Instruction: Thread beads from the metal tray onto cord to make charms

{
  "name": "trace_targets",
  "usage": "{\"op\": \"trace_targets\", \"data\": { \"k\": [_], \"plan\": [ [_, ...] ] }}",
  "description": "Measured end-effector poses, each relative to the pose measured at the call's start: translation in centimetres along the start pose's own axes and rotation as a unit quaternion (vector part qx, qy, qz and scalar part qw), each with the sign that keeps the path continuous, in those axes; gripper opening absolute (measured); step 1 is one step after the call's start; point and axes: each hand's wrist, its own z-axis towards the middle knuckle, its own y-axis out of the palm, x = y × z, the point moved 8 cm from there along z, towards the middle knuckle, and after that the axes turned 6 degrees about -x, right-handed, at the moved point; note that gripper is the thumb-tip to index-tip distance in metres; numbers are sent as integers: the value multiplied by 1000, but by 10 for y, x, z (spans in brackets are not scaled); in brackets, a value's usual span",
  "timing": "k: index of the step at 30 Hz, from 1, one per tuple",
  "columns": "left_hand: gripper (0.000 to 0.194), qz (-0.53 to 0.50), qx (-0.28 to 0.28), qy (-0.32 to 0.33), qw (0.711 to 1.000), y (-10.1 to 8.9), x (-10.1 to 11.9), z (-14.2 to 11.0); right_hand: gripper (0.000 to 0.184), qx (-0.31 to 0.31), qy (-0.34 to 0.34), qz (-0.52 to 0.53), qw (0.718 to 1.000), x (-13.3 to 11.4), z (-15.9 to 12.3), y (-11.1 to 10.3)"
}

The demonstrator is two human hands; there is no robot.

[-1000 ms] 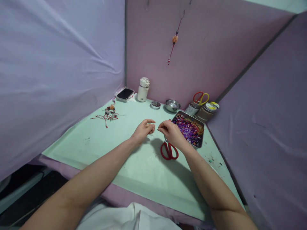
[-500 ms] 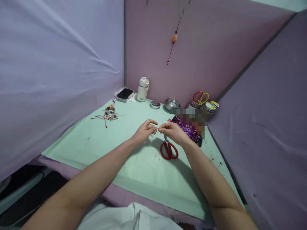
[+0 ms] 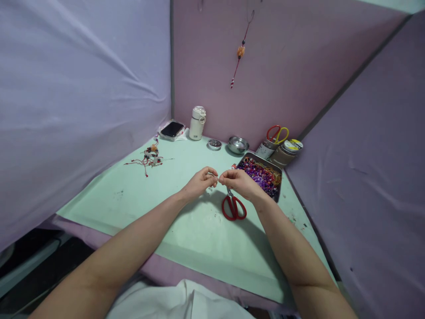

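Observation:
My left hand (image 3: 201,182) and my right hand (image 3: 239,182) meet fingertip to fingertip above the middle of the table. Both pinch with thumb and forefinger; whatever lies between the tips is too small to name. Under my right hand lies a pair of scissors (image 3: 234,208) with red handles toward me, its blades partly covered by the hand. Just beyond my right wrist sits a dark tray (image 3: 280,177) full of purple, red and gold beads (image 3: 260,176). Beaded red cords (image 3: 152,156) lie in a loose bunch at the left of the table.
Along the back stand a phone (image 3: 172,130), a white bottle (image 3: 197,124), a small round dish (image 3: 214,144), a metal bowl (image 3: 238,145) and jars, one holding red-and-yellow-handled scissors (image 3: 277,134). A beaded cord (image 3: 241,52) hangs on the back cloth. Cloth walls enclose both sides.
My fingertips have come slightly closer together. The view has shifted a little; the scissors and other objects stay in place.

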Motion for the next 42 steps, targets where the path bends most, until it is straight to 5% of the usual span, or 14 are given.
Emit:
{"op": "trace_targets", "data": {
  "k": [5,14,25,32,42],
  "plan": [
    [28,14,57,5,998,-9,2,0,27,56,-29,-51,997,-16,-6,-9],
    [28,29,34,-49,998,-6,-14,1,21,78,-36,-84,993,-14,-1,-7],
    [23,-18,89,-65,994,-15,-15,0,25,98,-27,12,995,-9,-1,-10],
    [22,-18,116,-7,993,-20,-4,0,26,24,-8,41,999,-5,1,3],
    [17,52,146,90,984,-22,16,-5,22,43,-12,94,995,4,9,12]
  ]
}}
